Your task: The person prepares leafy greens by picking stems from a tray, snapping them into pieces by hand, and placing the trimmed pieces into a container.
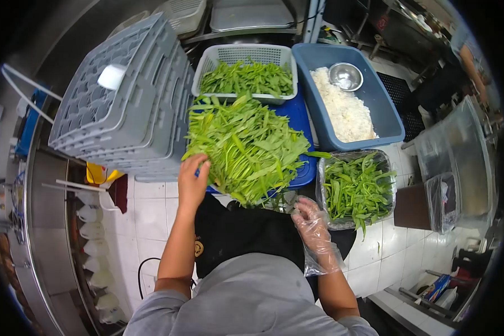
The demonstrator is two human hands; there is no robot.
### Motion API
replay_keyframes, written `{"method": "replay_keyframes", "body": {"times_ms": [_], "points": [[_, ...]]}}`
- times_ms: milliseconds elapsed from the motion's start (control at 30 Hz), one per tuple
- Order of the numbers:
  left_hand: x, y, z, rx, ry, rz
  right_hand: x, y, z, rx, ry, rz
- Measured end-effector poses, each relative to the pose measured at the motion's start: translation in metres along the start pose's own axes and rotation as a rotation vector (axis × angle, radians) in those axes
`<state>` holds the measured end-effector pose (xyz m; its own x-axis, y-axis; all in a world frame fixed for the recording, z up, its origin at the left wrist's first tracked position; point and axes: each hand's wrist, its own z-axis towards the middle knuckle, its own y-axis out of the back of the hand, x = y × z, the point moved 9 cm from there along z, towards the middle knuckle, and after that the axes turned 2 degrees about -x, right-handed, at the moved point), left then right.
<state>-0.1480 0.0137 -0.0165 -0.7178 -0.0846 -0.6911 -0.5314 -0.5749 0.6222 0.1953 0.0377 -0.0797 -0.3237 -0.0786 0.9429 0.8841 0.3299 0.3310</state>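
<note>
A large heap of long-leafed greens (246,148) with green stalks lies on a blue lid or tray (305,173) in front of me. At the heap's left edge is my bare left hand (192,176), its fingers curled in. A small blue bit shows at those fingers; I cannot tell whether it is held. My right hand (313,224) wears a clear plastic glove and is beside the heap's lower right edge. Its fingers are bent together, and what they hold, if anything, is hidden. Right of that hand, a plastic-lined bin (395,193) contains loose leafy pieces (357,187).
Behind the heap stands a pale perforated basket (246,49) of greens. A blue-grey tub (386,120) holds white rice-like food (344,112) and a metal bowl (345,77). Grey dishwasher racks (151,106) are stacked at left. Another person's arm (472,67) appears far right.
</note>
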Motion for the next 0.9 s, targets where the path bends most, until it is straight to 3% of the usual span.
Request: {"method": "replay_keyframes", "body": {"times_ms": [200, 300, 433, 533, 667, 900], "points": [[-0.032, -0.001, -0.05, 0.005, -0.049, 0.034, 0.013, -0.018, 0.011, 0.085, 0.073, 0.004], [-0.065, -0.03, -0.058, 0.073, -0.204, -0.038, 0.009, -0.019, 0.018, 0.1, 0.017, -0.023], [-0.096, -0.068, -0.059, 0.181, -0.324, -0.123, 0.011, -0.013, 0.012, 0.033, 0.005, -0.042], [-0.096, -0.084, -0.056, 0.235, -0.314, -0.13, -0.033, -0.017, 0.005, -0.001, -0.293, 0.115], [-0.084, -0.092, -0.057, 0.245, -0.292, -0.095, -0.021, -0.008, 0.02, -0.25, -0.19, -0.128], [-0.068, -0.094, -0.064, 0.313, -0.269, -0.118, -0.055, -0.078, 0.056, -0.164, -0.351, 0.528]]}}
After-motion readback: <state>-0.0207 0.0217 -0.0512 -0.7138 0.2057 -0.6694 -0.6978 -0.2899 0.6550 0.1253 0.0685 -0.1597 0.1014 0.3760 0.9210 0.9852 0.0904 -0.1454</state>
